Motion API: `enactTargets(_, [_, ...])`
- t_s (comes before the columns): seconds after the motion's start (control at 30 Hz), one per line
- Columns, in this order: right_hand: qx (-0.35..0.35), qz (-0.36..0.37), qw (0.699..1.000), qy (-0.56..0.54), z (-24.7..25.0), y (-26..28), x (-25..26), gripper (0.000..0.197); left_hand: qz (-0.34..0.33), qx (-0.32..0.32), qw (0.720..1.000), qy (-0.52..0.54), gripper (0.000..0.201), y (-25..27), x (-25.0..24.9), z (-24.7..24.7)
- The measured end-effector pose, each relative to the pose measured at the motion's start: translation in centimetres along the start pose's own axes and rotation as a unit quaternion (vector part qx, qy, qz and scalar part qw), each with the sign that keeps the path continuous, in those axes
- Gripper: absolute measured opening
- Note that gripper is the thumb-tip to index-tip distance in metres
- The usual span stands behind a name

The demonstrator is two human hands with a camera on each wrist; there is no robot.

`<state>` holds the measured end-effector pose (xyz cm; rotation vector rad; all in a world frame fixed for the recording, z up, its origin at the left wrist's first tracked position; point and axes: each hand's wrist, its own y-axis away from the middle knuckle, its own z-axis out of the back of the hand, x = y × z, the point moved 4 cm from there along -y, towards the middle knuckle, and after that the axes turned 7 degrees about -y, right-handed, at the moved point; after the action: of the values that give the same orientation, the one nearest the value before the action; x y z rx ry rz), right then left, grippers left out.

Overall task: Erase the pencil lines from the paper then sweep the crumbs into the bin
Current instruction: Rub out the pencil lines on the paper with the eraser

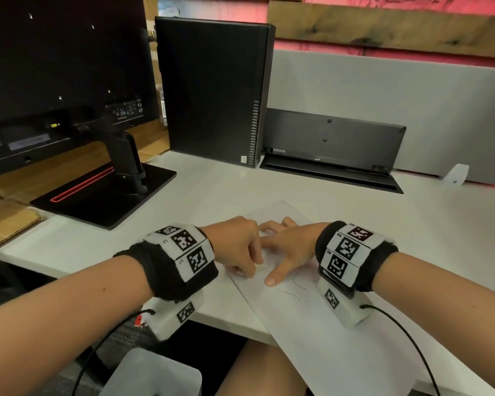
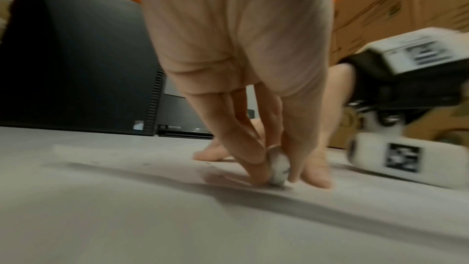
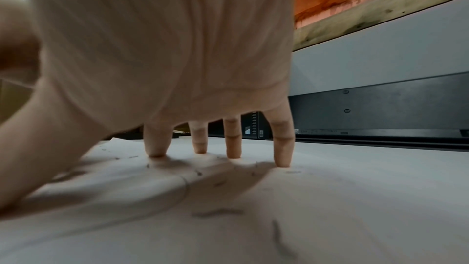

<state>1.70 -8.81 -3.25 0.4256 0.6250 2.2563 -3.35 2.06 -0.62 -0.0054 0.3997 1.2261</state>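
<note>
A white sheet of paper lies slanted on the desk, its near corner hanging over the front edge. Curved pencil lines show on it in front of my right thumb. My left hand pinches a small white eraser between thumb and fingers, its lower end down on the paper. My right hand is spread flat, with straight fingertips pressing the sheet. Dark eraser crumbs lie scattered on the paper around that hand. A white bin stands below the desk edge at the lower left.
A monitor on a black stand fills the back left. A black computer tower stands behind the paper, with a dark docking unit to its right. A grey partition closes the back. Cardboard lies at far left.
</note>
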Motion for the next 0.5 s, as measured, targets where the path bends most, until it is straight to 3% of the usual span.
enactTargets(0.23, [-0.008,-0.008,1.0,0.009,-0.1,0.0,-0.2,0.088,0.013,-0.024,0.999,-0.029,0.021,-0.9,0.7,1.1])
enactTargets(0.37, [0.005,-0.004,1.0,0.006,-0.1,-0.1,-0.1,0.087,-0.018,0.018,0.999,0.025,0.018,0.4,-0.3,-0.2])
enactTargets(0.5, [0.0,-0.008,1.0,0.005,0.0,0.1,0.0,0.089,0.015,-0.023,1.0,-0.01,0.016,-0.8,0.8,1.1])
